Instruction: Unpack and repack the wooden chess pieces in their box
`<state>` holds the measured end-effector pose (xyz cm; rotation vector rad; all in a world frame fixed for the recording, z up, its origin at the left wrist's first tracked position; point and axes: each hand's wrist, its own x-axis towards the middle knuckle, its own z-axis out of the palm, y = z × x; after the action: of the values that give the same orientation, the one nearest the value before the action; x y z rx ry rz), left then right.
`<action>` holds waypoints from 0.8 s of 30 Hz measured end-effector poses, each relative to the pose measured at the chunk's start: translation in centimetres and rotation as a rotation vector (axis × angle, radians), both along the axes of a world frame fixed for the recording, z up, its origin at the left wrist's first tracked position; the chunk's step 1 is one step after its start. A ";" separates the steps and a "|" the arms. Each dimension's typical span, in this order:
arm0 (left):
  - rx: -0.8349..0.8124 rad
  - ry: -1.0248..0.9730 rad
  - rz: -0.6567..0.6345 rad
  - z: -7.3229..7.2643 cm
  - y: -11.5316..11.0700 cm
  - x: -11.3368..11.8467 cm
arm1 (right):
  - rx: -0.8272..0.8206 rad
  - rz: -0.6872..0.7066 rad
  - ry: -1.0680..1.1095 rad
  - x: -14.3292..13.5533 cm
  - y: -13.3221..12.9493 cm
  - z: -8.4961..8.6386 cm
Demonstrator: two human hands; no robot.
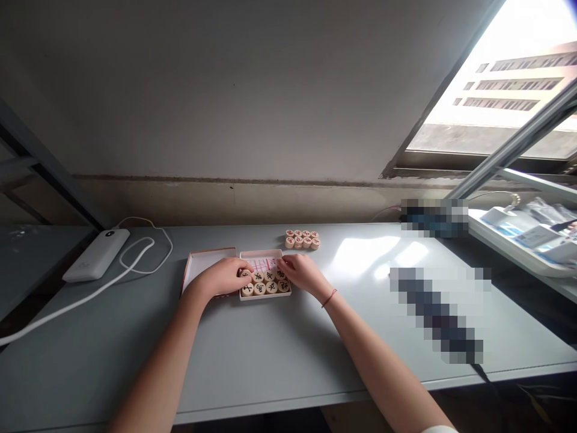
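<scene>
A shallow white box (pixel 288 294) holds two rows of round wooden xiangqi pieces (pixel 259 288) with dark characters. Behind these rows the box floor shows a red-and-white printed sheet (pixel 258 264). My left hand (pixel 228 275) reaches over the box's left side, its fingers bent against the left end of the rear row. At the opposite end my right hand (pixel 303 272) has its fingers closed together on the last piece of that row. My fingertips are partly hidden. Behind the box, a block of xiangqi pieces with red characters (pixel 302 240) stands stacked on the table.
An open box lid (pixel 210 257) lies left of the box, partly under my left wrist. A white power bank (pixel 97 255) with a white cable (pixel 97 293) rests at the left. Blurred dark objects (pixel 439 319) lie at the right, near a white tray (pixel 518 246) of packets.
</scene>
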<state>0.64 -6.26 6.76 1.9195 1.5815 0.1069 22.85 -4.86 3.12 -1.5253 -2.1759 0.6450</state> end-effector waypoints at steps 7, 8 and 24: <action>-0.031 -0.046 -0.016 -0.1 0.1 -0.2 | -0.005 0.002 -0.023 -0.1 -0.1 0.1; -0.042 -0.045 -0.019 0.0 0.1 -0.2 | -0.004 0.002 -0.026 -0.1 -0.1 0.1; -0.046 0.041 -0.113 1.0 -0.5 0.2 | 0.006 0.017 -0.030 0.0 -0.1 0.0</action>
<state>0.88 -6.74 7.74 1.9812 1.4848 -0.0163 22.88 -4.92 3.09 -1.5239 -2.2130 0.6245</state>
